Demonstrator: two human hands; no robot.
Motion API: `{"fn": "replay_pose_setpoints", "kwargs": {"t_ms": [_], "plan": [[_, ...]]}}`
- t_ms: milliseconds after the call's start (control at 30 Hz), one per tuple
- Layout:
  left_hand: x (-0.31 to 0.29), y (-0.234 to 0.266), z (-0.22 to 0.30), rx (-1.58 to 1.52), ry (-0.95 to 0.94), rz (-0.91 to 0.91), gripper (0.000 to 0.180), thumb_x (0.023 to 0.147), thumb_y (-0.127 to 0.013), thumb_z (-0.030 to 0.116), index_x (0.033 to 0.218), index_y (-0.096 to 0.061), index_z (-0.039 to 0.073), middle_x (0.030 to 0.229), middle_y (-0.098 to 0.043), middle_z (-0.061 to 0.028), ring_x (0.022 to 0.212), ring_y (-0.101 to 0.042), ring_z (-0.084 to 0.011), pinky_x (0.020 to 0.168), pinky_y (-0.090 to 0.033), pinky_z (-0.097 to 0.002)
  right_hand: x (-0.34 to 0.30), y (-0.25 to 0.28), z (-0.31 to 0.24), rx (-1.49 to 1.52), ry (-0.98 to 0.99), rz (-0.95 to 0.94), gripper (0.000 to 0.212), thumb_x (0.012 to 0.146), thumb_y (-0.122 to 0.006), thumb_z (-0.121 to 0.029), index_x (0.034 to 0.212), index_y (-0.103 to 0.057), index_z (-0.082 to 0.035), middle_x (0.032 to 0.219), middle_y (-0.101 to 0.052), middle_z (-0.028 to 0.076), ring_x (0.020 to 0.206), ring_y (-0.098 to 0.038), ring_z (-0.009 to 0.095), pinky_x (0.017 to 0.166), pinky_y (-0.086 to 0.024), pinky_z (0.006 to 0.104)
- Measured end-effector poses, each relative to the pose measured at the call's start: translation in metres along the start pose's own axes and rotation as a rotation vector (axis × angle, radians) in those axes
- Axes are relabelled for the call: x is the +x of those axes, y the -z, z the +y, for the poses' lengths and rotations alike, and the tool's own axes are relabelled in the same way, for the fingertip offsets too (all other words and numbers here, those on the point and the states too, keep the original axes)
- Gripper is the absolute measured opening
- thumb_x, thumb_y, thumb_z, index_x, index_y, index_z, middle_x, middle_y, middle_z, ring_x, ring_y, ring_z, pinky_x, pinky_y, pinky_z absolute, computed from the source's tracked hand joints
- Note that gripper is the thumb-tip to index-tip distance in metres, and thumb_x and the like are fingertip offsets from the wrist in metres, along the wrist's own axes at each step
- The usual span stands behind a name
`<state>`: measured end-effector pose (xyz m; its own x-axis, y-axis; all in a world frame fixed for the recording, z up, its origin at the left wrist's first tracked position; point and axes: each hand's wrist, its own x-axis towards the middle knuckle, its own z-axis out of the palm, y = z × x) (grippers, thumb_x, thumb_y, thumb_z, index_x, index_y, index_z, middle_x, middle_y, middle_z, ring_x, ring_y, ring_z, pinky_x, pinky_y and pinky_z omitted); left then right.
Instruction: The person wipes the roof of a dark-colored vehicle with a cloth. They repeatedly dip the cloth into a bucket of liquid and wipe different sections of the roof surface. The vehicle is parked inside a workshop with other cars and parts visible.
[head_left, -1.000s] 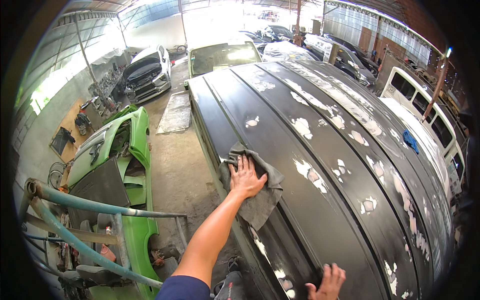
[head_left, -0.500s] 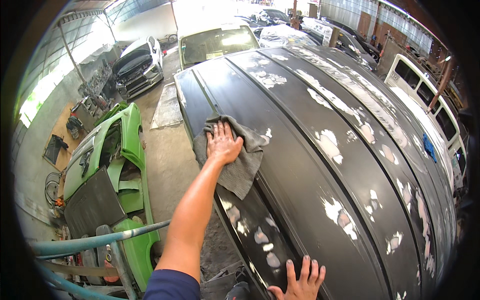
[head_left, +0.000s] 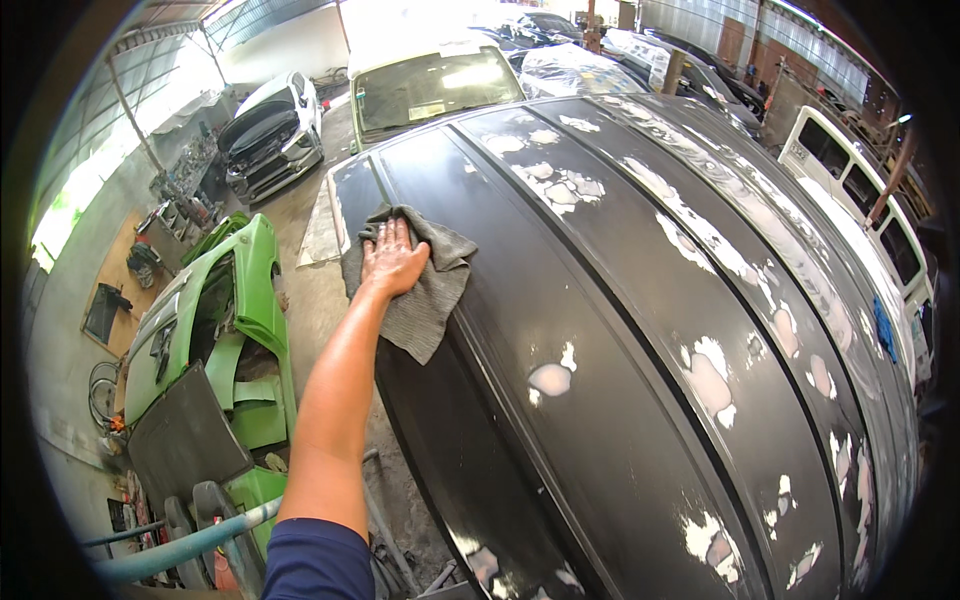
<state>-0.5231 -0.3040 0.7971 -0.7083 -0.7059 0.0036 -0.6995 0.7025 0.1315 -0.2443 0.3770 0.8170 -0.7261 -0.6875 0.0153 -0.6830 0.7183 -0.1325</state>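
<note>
My left hand (head_left: 395,268) lies flat on a grey cloth (head_left: 430,300), fingers stretched out and a little apart. It presses the cloth against the dark ribbed roof (head_left: 520,300) of a large vehicle, close to its left edge. The cloth spreads out past the hand, and its lower corner crosses one of the roof's long grooves. Bare patches in white and pinkish-beige mark the roof, one patch (head_left: 550,379) being to the right of and nearer than the cloth. My right hand is out of view.
Left of the roof, a green car body (head_left: 255,290) stands on the floor beside a dark panel (head_left: 190,425). A blue-green pipe rail (head_left: 190,545) crosses the lower left. Beyond the roof's far end is a van (head_left: 435,90). A blue cloth-like item (head_left: 884,328) rests on the right side.
My left hand and the cloth have slid farther along the roof's left edge. My right hand, earlier spread on the near roof, has left view. The view has shifted forward.
</note>
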Motion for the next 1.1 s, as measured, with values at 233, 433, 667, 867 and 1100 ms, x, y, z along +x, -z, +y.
{"fn": "replay_pose_setpoints", "kwargs": {"t_ms": [233,433,667,867,1100], "plan": [[0.076,-0.002,-0.026,0.005,0.041,0.03,0.081,0.102,-0.028,0.052,0.166,-0.014,0.003,0.174,-0.013,-0.0121,0.161,-0.01,-0.0265,0.129,-0.008,-0.0493,-0.003,-0.012,0.001,-0.096,-0.006,0.005,0.035,0.096,-0.058,-0.029,0.13,-0.067,-0.028,0.145,-0.046,0.023,0.134,-0.044,0.049,0.109,-0.036,0.0727],[0.097,-0.009,-0.034,0.181,-0.021,0.057,0.081,0.104,-0.027,0.053,0.163,-0.017,-0.002,0.172,-0.018,-0.0177,0.16,-0.015,-0.0335,0.128,-0.012,-0.0525,-0.001,-0.012,0.0,-0.118,-0.029,-0.057,0.041,0.093,-0.059,-0.023,0.134,-0.062,-0.027,0.143,-0.045,0.023,0.134,-0.043,0.049,0.11,-0.036,0.0716],[-0.028,0.003,-0.014,-0.017,-0.12,-0.054,0.094,0.103,-0.023,0.069,0.164,-0.012,-0.002,0.173,-0.011,-0.0183,0.161,-0.008,-0.0304,0.13,-0.007,-0.0463,0.006,0.003,-0.005,-0.017,-0.049,-0.086,0.081,0.082,-0.066,-0.071,0.145,-0.053,-0.021,0.152,-0.038,0.025,0.139,-0.036,0.05,0.113,-0.028,0.0719],[-0.237,-0.007,0.005,-0.048,-0.491,-0.018,0.079,0.106,-0.041,0.049,0.16,-0.024,-0.006,0.169,-0.024,-0.0213,0.159,-0.019,-0.0338,0.128,-0.015,-0.0527,0.006,0.009,-0.007,0.008,-0.026,-0.038,0.083,0.086,-0.065,-0.066,0.152,-0.048,-0.018,0.157,-0.036,0.026,0.142,-0.033,0.049,0.116,-0.025,0.0681],[-0.429,-0.026,0.015,-0.708,-0.782,0.186,0.057,0.074,-0.058,0.007,0.13,-0.07,0.005,0.146,-0.059,-0.0211,0.146,-0.045,-0.0357,0.125,-0.019,-0.0573,0.001,0.008,-0.007,-0.013,0.002,-0.009,0.081,0.088,-0.063,-0.065,0.152,-0.05,-0.017,0.158,-0.036,0.026,0.145,-0.032,0.048,0.118,-0.024,0.0655]]}}
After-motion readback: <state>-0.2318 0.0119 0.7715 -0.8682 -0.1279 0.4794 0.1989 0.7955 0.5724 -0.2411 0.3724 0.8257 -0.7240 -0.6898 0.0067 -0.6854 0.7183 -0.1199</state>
